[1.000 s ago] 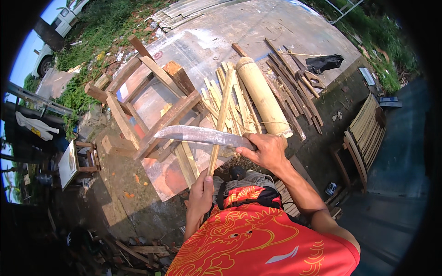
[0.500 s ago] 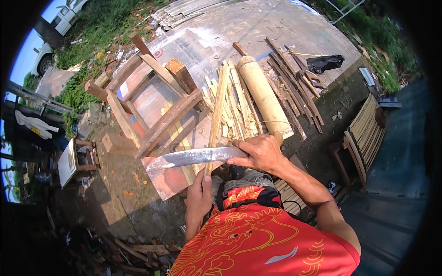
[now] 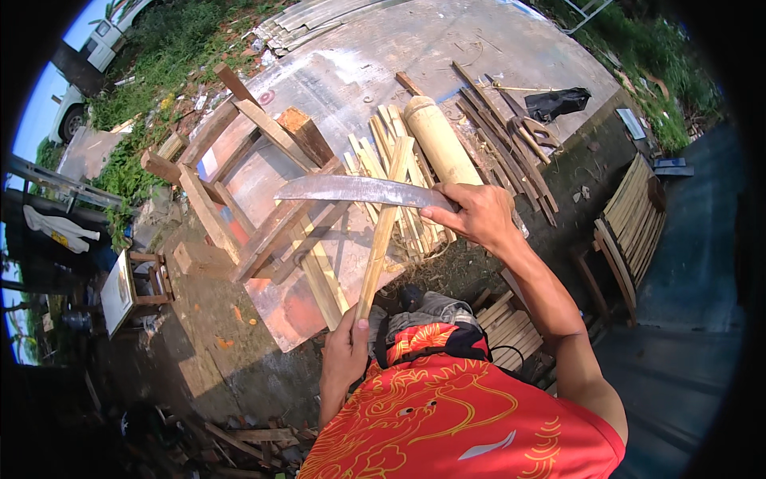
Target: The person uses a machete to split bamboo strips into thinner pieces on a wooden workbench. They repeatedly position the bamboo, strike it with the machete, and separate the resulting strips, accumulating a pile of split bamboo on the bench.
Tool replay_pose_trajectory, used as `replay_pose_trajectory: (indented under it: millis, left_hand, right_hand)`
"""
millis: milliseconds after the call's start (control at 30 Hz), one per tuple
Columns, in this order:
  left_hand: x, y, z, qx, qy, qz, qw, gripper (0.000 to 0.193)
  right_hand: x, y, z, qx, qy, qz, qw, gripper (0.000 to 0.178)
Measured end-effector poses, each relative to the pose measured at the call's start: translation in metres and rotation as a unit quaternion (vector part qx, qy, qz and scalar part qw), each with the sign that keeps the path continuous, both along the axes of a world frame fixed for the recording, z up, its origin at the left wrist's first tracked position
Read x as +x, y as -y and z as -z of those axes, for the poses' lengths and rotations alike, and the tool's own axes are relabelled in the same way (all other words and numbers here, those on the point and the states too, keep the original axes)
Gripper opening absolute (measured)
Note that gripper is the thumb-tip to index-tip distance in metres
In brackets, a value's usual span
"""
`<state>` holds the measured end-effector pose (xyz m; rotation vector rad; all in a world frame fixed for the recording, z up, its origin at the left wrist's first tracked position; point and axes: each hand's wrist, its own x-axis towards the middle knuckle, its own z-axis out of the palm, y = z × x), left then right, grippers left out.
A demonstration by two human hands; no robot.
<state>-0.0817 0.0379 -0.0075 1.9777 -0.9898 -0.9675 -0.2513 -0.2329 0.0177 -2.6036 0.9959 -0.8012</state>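
Head view: right hand (image 3: 477, 215) grips curved steel blade (image 3: 359, 191) across pale bamboo slat (image 3: 383, 231).

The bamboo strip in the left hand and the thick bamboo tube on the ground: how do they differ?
The bamboo strip is thin, flat and split; the bamboo tube is thick, round and whole. The strip is held up at its lower end by the left hand, with a curved blade across it; the tube lies untouched among split slats. Both are pale yellow bamboo.
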Motion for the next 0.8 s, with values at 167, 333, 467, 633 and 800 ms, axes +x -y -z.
replay_pose_trajectory:
  millis: [167, 333, 467, 633, 800]
  left_hand:
    - [0.001, -0.001, 0.004, 0.0, 0.014, 0.008, 1.0, 0.045]
    - [0.007, 0.001, 0.012, -0.02, 0.046, 0.016, 0.999, 0.044]
    - [0.011, 0.003, 0.01, -0.014, 0.048, 0.011, 0.999, 0.043]
    - [0.015, 0.008, 0.009, -0.01, 0.049, 0.015, 0.999, 0.042]
    - [0.019, 0.008, 0.007, -0.029, 0.081, 0.028, 0.996, 0.043]
  right_hand:
    - [-0.004, 0.013, -0.004, 0.027, -0.071, -0.122, 0.99, 0.051]
    - [-0.005, 0.028, -0.005, -0.009, -0.005, 0.054, 0.998, 0.055]
    - [-0.006, 0.04, 0.002, 0.009, -0.07, -0.077, 0.995, 0.058]
    - [-0.007, 0.049, 0.013, -0.001, -0.039, -0.007, 0.999, 0.059]
    - [-0.013, 0.06, 0.003, -0.041, -0.082, -0.049, 0.995, 0.059]
